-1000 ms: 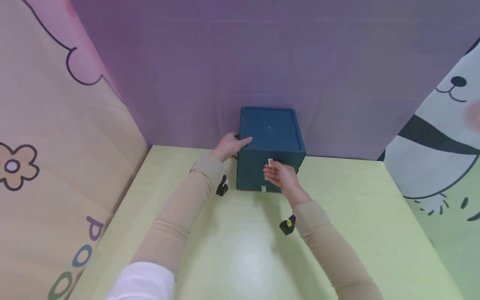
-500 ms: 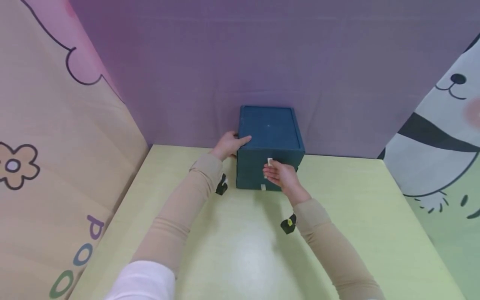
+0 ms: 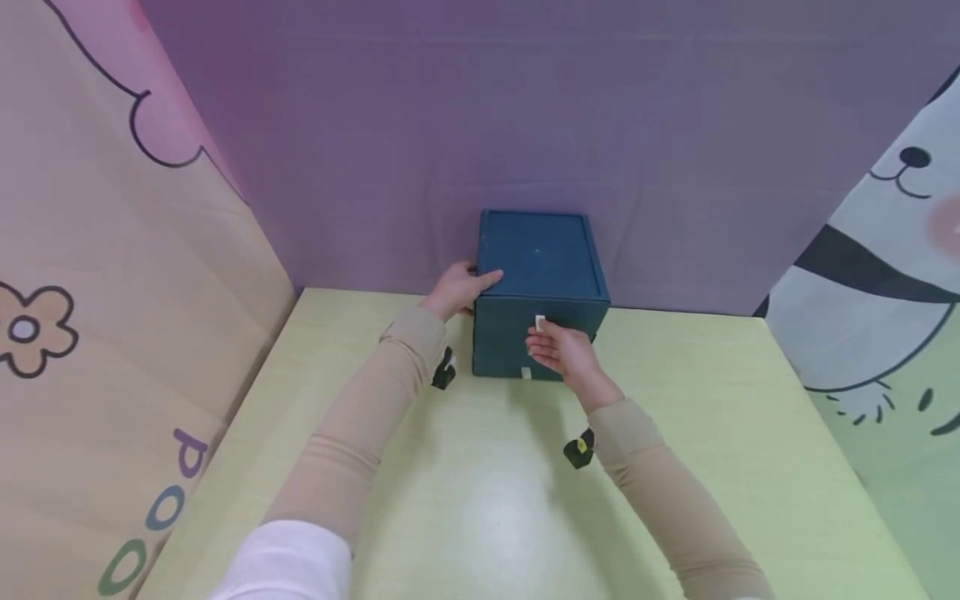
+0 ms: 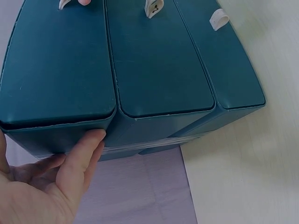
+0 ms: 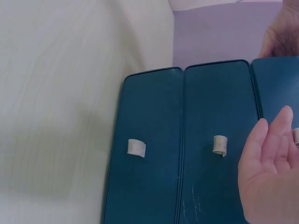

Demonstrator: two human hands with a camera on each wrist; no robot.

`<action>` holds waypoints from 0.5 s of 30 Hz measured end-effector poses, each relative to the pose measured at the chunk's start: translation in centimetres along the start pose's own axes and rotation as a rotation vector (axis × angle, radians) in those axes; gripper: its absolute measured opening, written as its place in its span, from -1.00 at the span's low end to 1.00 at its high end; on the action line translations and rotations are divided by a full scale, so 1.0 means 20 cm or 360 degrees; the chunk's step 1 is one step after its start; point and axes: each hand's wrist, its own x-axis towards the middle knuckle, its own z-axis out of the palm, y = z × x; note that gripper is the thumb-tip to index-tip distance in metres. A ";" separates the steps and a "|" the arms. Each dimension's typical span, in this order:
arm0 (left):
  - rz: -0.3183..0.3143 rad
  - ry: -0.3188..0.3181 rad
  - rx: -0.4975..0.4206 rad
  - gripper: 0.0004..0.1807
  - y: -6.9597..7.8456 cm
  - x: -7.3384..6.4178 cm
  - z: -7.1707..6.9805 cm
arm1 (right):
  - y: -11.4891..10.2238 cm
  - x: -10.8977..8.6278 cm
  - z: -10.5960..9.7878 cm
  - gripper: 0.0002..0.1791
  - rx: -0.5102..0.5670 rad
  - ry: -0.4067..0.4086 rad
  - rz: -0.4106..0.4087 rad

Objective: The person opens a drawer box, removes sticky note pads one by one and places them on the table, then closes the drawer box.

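Head view. Shows a boxy, dark blue-green, plastic-looking drawer unit (image 3: 536, 250) standing upright toward the rear of a smooth, pale yellow-green tabletop (image 3: 465, 492), just before a purple fabric backdrop (image 3: 337, 167). Shows the left hand (image 3: 456, 289) at the unit's left side, thumb laid over the top edge, and the right hand (image 3: 567, 350) at the front, apparently pinching the uppermost short, off-white loop tab (image 3: 540, 322) between thumb and finger, other fingers loosely gathered below. Suggests, as a judgement, the step of gripping the top drawer's tab while bracing the unit; calls next for a level, outward pull against steady pressure at the left. Leaves room for such travel over the tabletop ahead of the front, between beige sleeves (image 3: 352, 408); offers little behind, given the backdrop.

Left wrist view. Shows the left hand's fingers nearly straight, pressing on the unit's side wall (image 4: 56, 137), wrapped round nothing. Reveals a thin dark gap along the edge of the top drawer (image 4: 56, 60) — cannot tell whether partly drawn out.

Right wrist view. Shows the bottom loop tab (image 5: 137, 148) and middle loop tab (image 5: 220, 145) untouched, with the uppermost tab cut by the picture's edge — pinch not confirmable here.
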 end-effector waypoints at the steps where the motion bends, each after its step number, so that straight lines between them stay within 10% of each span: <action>1: -0.0001 0.0004 -0.0003 -0.13 0.00 0.00 0.00 | 0.00 0.00 0.00 -0.52 -0.0010 -0.0006 -0.0006; 15: -0.0009 0.0020 -0.0015 -0.14 0.01 0.00 0.03 | -0.01 -0.01 -0.04 -0.48 -0.0218 -0.0014 -0.0048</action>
